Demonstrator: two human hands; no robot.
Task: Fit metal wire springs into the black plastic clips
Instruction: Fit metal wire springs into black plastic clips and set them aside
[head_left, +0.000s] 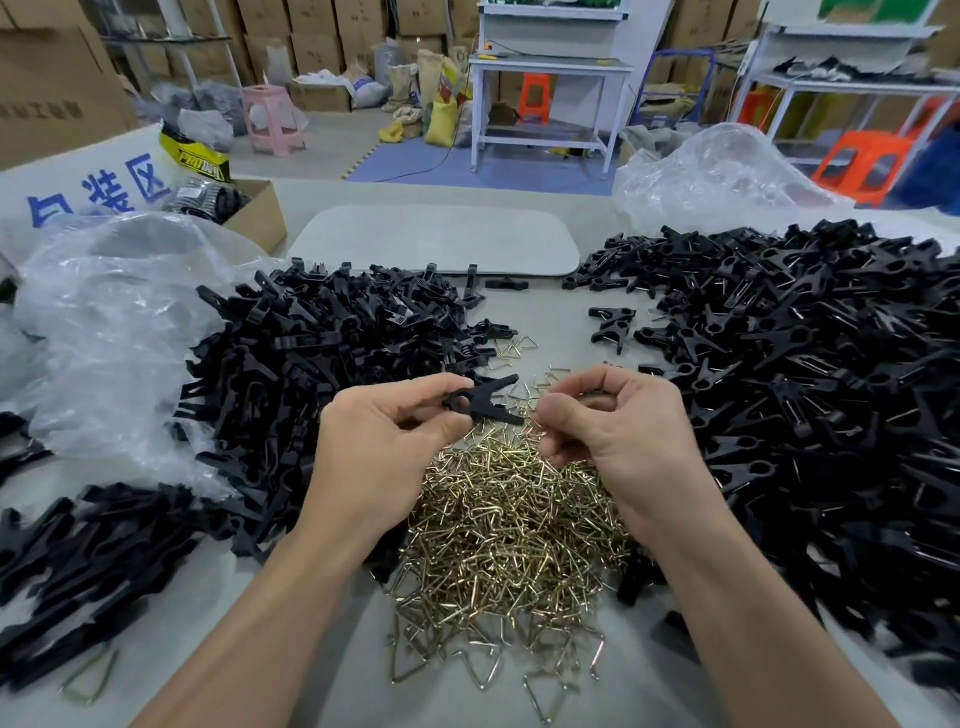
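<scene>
My left hand (379, 441) pinches a black plastic clip (480, 399) between thumb and fingers, its jaws pointing right. Just to its right, my right hand (618, 421) has curled fingers over the pile of brass-coloured wire springs (509, 525). What the right fingers hold is hidden from me. Both hands hover above the springs in the middle of the table. A heap of black clip halves (322, 364) lies to the left. A larger heap of black clips (810, 374), some showing wire, lies to the right.
Crumpled clear plastic bags lie at the left (109, 332) and the back right (722, 176). A white tray (436, 239) sits at the back of the grey table. A cardboard box (254, 208) stands back left. Loose triangular springs (540, 691) lie near the front edge.
</scene>
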